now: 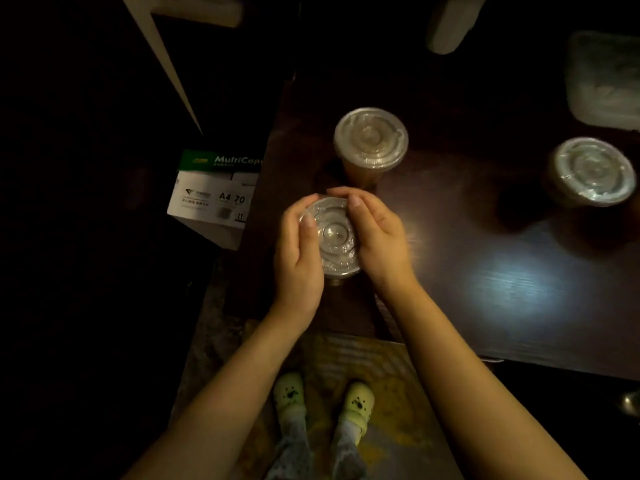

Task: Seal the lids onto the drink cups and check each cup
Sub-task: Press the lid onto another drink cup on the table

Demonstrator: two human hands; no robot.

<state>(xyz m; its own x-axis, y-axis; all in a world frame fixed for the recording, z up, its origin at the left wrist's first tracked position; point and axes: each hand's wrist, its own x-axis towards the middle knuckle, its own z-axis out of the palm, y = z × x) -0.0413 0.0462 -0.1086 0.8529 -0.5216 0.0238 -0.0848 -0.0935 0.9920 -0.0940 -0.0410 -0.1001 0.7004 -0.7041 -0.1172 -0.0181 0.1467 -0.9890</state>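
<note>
Both hands cup the clear ridged lid (334, 235) on a cup.

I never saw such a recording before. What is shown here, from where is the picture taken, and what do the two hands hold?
There is no machine: a person works with bare hands. The picture comes from a camera on the person's head, looking down, so the shoes show below. The left hand and right hand grip the near cup by its lid rim, from both sides. On the table stand a second cup just behind it and a third cup at the right, both lidded. A paper box sits left of the table.
</note>
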